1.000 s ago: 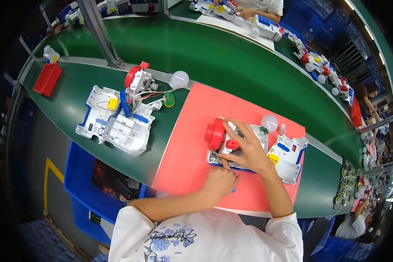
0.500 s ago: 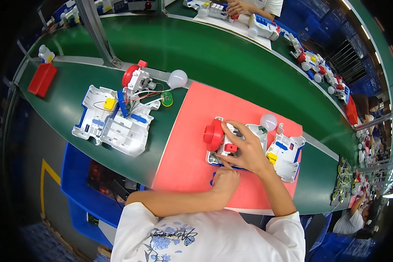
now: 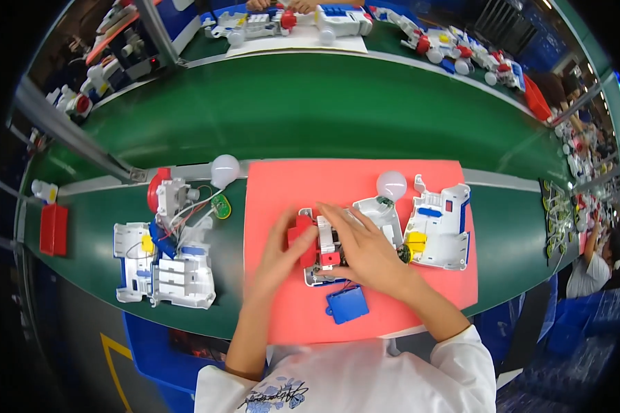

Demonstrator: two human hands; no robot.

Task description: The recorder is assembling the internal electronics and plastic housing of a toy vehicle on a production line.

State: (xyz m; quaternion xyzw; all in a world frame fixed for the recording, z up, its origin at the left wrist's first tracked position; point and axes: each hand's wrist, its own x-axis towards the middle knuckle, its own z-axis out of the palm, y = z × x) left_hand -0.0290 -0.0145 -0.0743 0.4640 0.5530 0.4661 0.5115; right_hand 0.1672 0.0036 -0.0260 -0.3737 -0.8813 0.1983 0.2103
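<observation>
On the pink mat (image 3: 289,189) lies a partly built device, a white plastic housing (image 3: 312,278) with a mechanism seated in it. My left hand (image 3: 280,253) curls round the red round part (image 3: 302,239) at the mechanism's left side. From the right, my right hand (image 3: 372,258) spans the white mechanism (image 3: 326,234), thumb at its near side and fingers over its far side. A small red block (image 3: 331,259) shows between the hands. A blue plastic box (image 3: 348,305) with thin wires lies just in front. My right palm hides part of the housing.
Beyond my right hand are a white bulb (image 3: 392,185) and an open white shell (image 3: 439,224) with a yellow part (image 3: 415,241). To the left lies another opened device (image 3: 182,275) with wires, a green circuit board (image 3: 221,206) and a bulb (image 3: 225,171). A red bin (image 3: 54,230) stands far left.
My left hand has gone from the assembly's near edge to the red part on its left. The blue box, mostly hidden before, now shows. The whole view has turned.
</observation>
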